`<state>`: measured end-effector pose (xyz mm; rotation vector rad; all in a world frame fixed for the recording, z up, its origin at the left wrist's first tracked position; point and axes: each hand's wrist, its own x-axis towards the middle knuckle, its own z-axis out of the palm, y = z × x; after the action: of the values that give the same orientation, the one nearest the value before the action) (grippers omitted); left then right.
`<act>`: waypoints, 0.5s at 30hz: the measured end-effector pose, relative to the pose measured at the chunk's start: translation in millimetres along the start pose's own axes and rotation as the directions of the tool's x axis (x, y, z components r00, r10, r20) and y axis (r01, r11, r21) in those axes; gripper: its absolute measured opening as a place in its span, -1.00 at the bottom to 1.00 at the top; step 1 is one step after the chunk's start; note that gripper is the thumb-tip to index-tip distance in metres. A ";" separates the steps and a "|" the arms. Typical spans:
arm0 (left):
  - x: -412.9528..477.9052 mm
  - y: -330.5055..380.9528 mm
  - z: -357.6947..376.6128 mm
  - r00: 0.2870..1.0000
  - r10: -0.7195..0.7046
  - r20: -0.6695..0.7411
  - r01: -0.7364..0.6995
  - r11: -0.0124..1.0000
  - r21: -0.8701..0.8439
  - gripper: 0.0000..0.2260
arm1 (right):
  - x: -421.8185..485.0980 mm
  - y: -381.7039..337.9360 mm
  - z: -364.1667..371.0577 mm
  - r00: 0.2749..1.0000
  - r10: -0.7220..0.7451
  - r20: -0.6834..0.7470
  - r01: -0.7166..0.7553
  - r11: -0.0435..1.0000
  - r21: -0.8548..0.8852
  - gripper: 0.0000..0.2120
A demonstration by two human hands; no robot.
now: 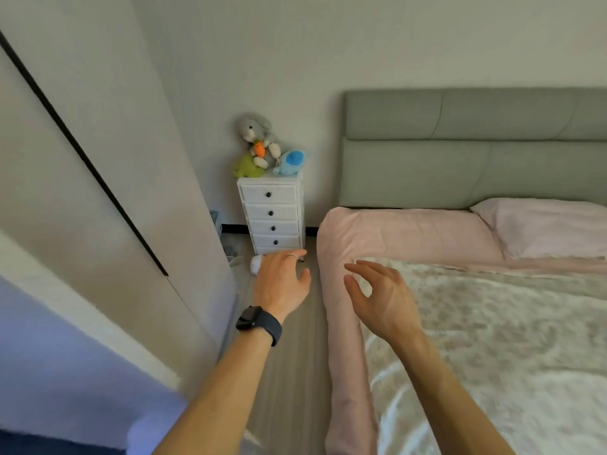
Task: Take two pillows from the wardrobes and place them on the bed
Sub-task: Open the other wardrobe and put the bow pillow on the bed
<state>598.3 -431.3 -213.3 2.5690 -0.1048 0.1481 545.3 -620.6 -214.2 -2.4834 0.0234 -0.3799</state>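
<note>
Both hands reach forward empty, fingers loose and spread. The left hand [282, 280], with a dark watch [259, 324] on its wrist and a thin ring on one finger, hangs over the strip of wooden floor [289, 372] between the wardrobe [108, 198] and the bed [492, 339]. The right hand [381, 295] hovers above the near corner of the bed, thumb and fingers curled apart around nothing.

One pink pillow [551, 224] lies at the head of the bed on the far right, against the grey-green headboard [473, 149]. A pink sheet [407, 234] covers the mattress, and a pale patterned blanket [509, 349] is spread over the lower part. The wardrobe door stands on the left, a dark line running down it.

A small white chest of drawers [272, 218] stands against the wall between wardrobe and bed. On top sit a grey plush rabbit [258, 136], a green plush toy [248, 166] and a blue plush toy [291, 161]. A small white fluffy thing [256, 264] lies on the floor just behind the left hand.
</note>
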 end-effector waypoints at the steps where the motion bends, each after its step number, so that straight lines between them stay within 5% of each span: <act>1: 18.1 -1.6 0.7 0.999 -0.019 -0.025 0.019 1.000 -0.016 -0.66 | 18.9 -0.5 2.8 1.000 -0.007 -0.003 0.007 1.000 0.004 -0.74; 7: 115.6 -28.7 -2.3 0.965 -0.230 -0.127 0.194 0.950 -0.245 -0.65 | 140.2 -11.3 41.3 0.995 -0.076 0.068 0.071 0.995 0.075 -0.71; 15: 186.3 -92.1 -91.2 0.806 -0.408 -0.430 0.326 0.911 -0.253 -0.66 | 277.1 -97.7 108.5 0.879 -0.407 0.250 0.351 0.905 0.238 -0.69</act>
<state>785.0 -312.8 -162.0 2.2564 0.5461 0.5881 833.8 -508.1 -166.9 -2.3233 -0.6074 -0.1568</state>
